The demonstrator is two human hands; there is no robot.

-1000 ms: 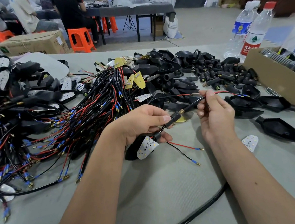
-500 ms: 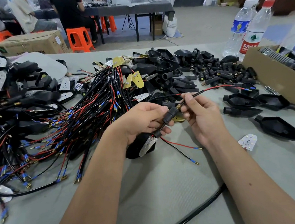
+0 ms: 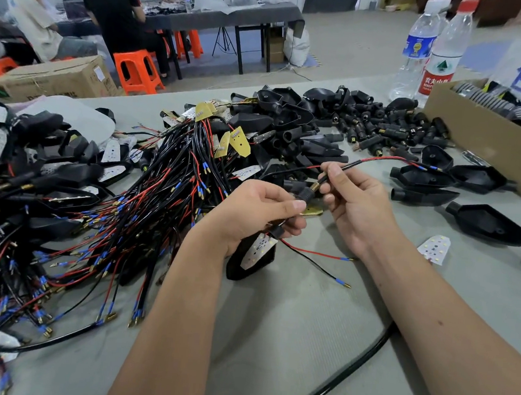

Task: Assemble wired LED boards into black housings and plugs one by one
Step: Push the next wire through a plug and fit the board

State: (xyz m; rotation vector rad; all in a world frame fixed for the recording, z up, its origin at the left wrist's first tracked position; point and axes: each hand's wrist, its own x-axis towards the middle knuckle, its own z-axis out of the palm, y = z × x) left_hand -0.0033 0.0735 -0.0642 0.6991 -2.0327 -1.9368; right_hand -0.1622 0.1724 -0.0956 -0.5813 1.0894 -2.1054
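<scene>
From my feed the light is even, bright and diffuse, seemingly from overhead. Soft, faint shadows sit under the forearms on the bench. Wide-angle distortion bends the edges, tilting the bottles. The centre is sharp; the far background looks soft.
</scene>
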